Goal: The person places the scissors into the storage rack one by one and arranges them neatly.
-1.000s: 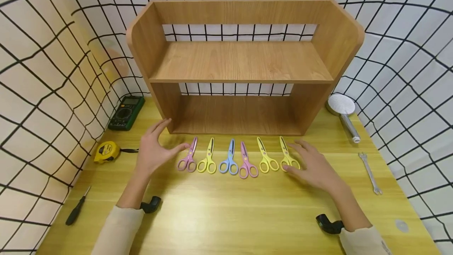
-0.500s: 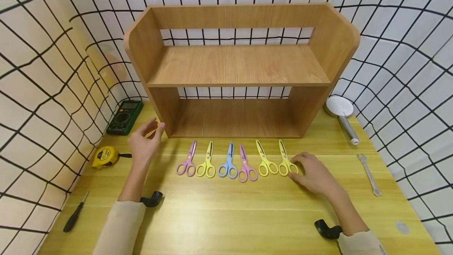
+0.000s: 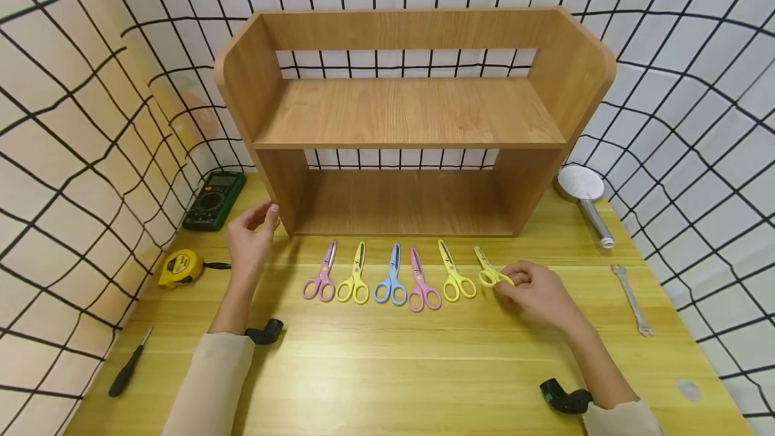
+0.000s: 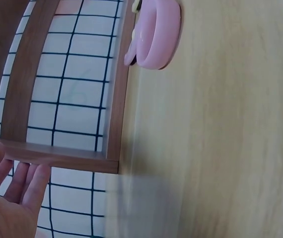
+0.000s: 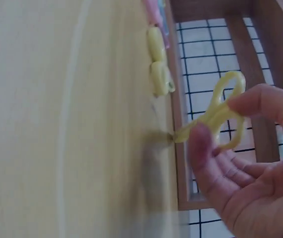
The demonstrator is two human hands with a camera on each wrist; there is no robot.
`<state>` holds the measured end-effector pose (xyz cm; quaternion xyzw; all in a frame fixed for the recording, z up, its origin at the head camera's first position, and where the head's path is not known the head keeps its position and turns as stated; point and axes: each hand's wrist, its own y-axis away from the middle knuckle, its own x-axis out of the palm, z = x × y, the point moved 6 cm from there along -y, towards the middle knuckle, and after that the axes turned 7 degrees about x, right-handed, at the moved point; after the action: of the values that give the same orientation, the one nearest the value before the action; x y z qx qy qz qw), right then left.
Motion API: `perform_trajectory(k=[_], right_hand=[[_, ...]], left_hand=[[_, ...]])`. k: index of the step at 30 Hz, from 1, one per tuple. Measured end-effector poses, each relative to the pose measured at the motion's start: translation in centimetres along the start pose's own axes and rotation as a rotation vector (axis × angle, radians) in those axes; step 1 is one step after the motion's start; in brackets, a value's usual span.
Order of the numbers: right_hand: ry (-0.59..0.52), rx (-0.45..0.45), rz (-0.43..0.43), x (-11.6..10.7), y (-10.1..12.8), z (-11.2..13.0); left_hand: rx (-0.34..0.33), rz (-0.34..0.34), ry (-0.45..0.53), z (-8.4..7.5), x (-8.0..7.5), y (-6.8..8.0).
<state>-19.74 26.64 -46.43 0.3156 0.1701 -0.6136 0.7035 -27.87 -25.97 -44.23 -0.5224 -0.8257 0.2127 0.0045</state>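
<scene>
Rightmost yellow scissors (image 3: 492,272) pinched by handles in right hand (image 3: 535,293), blades slanting toward shelf (image 3: 412,113); left hand (image 3: 251,239) relaxed, empty.

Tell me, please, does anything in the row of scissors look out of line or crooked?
Yes. The yellow scissors at the right end are turned askew, with the handles lifted off the table and pinched by the right hand. The other five scissors lie flat and roughly parallel. Nothing looks damaged.

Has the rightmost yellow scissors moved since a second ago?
Yes. The rightmost yellow scissors, pinched by the right hand, has tilted, its handles lifted off the table.
</scene>
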Motion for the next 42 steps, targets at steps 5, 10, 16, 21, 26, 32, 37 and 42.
perform_trajectory(k=[5, 10, 16, 21, 26, 32, 37, 42], right_hand=[[-0.199, -0.042, 0.031, -0.4, 0.9, 2.3], [-0.342, -0.108, 0.031, -0.9, 1.8, 6.5], [-0.464, -0.241, 0.004, -1.5, 2.2, 13.3], [-0.510, -0.325, 0.000, -1.8, 1.1, 19.8], [-0.462, -0.379, -0.025, -1.6, -1.4, 26.2], [-0.366, -0.362, -0.024, 0.5, -5.8, 32.7], [-0.329, -0.349, -0.025, 2.7, -9.2, 36.5], [-0.278, -0.300, 0.000, 5.5, -11.2, 39.3]], left_hand=[[-0.005, -0.008, 0.040, 0.0, 0.0, -0.1], [-0.003, -0.021, 0.043, -0.1, 0.0, -0.1], [0.002, -0.012, -0.001, -0.3, 0.0, -0.2], [-0.006, -0.023, 0.023, -0.1, 0.0, -0.4], [0.004, -0.039, 0.048, 0.3, 0.0, -0.5], [0.006, -0.053, 0.077, 0.6, -0.1, -0.5], [-0.010, -0.043, 0.088, 0.5, 0.3, -0.6], [-0.029, -0.042, 0.084, -0.7, 0.2, -0.3]])
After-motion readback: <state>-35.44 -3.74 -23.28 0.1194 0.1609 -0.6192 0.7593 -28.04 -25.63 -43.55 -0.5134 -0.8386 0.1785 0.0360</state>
